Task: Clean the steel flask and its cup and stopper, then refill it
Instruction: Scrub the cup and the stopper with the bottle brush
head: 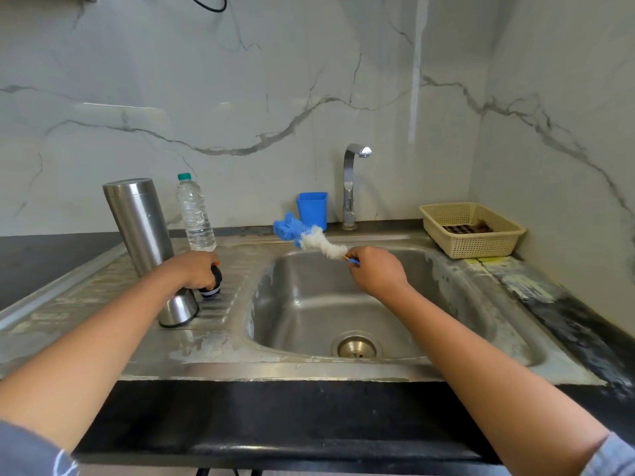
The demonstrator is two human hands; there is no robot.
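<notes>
Overhead, the left hand (194, 269) curls its fingers round a black stopper (211, 286). The stopper pokes out below the fingertips, just right of the upright steel flask (141, 228) on the drainboard (220, 316). The right hand (376, 271) grips the handle of a brush (311, 237) above the sink (309, 314), with the white and blue bristles sticking out up and left of the fingers.
</notes>
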